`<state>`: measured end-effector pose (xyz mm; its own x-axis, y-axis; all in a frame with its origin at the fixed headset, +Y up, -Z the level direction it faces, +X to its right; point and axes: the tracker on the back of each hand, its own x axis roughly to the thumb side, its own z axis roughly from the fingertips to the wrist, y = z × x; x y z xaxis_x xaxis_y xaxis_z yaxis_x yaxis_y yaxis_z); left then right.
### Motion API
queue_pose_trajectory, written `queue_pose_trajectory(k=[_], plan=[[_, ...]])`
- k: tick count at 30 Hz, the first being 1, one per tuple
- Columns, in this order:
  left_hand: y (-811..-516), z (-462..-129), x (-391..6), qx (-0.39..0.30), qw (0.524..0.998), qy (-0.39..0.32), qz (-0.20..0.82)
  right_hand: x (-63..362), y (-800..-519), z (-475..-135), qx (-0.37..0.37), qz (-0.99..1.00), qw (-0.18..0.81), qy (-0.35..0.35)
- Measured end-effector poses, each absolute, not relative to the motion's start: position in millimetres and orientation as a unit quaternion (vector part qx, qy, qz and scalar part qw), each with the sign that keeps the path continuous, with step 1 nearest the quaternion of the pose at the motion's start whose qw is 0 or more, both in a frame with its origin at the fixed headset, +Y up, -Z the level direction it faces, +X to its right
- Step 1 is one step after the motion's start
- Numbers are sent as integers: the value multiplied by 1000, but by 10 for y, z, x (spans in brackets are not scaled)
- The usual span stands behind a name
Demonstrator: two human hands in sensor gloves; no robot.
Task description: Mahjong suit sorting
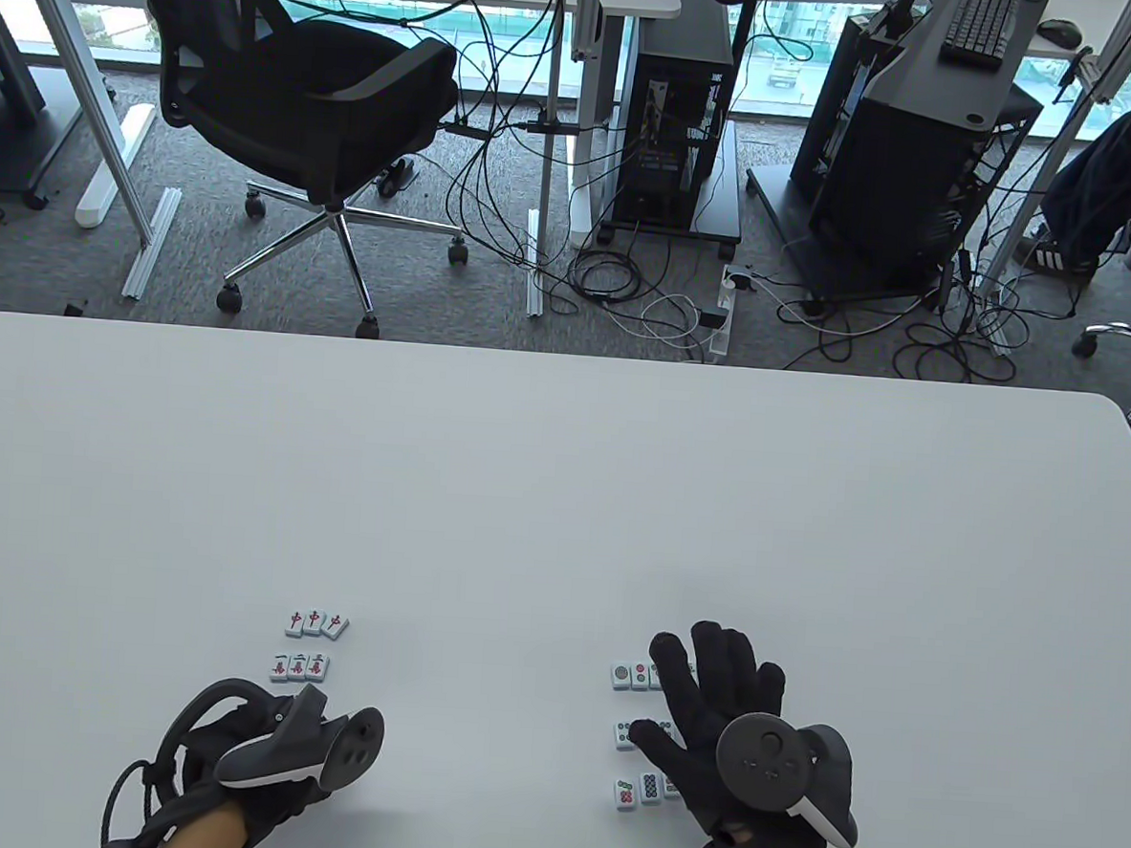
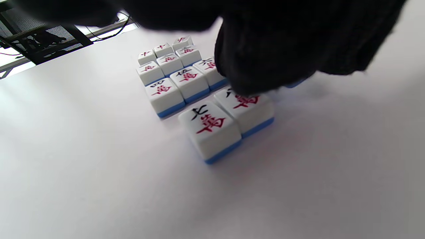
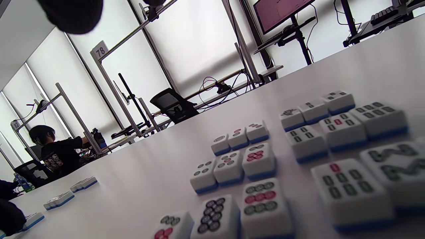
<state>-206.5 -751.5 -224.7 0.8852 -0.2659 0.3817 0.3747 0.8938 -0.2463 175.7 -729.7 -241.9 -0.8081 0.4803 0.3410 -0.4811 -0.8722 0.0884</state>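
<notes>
Mahjong tiles lie face up near the front edge of the white table (image 1: 561, 500). On the left are a row of red-dragon tiles (image 1: 316, 624) and a row of character tiles (image 1: 300, 666); my left hand (image 1: 303, 714) covers the rows behind them. Its fingers (image 2: 262, 66) hang over the front row of character tiles (image 2: 209, 127) and touch one (image 2: 249, 106); a blue edge peeks from under them. My right hand (image 1: 703, 681) lies flat with spread fingers over the dot tiles (image 1: 629, 675). Dot tiles (image 3: 232, 166) and bamboo tiles (image 3: 342, 132) sit in neat blocks.
Beyond the table's far edge stand an office chair (image 1: 297, 111), computer towers (image 1: 680, 115) and floor cables. A person (image 3: 56, 149) sits at another desk in the right wrist view.
</notes>
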Motion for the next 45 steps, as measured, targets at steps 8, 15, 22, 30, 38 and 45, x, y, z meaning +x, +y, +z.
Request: queue_pose_trajectory(k=[8,15,22,30,38,45], plan=[[-7519,-2201,-2068,-154,957,-172,-176,1756,-7297,-2423,179,951,254,0],[-7591,-2204,-2087,-160,955,-161,-190,1750,-7300,-2422,181,950,253,1],[-7576,-2187,-2091,-161,956,-137,-205,1746,-7304,-2420,182,950,254,1],[-6803,-2246,-2156,-112,979,-107,-135,1740,-7311,-2419,181,951,251,4],[-6147,-2264,-2276,62,988,-91,-111,1747,-7311,-2422,176,953,247,4],[-6109,-2335,-2436,95,990,-67,-84,1756,-7322,-2429,170,955,243,6]])
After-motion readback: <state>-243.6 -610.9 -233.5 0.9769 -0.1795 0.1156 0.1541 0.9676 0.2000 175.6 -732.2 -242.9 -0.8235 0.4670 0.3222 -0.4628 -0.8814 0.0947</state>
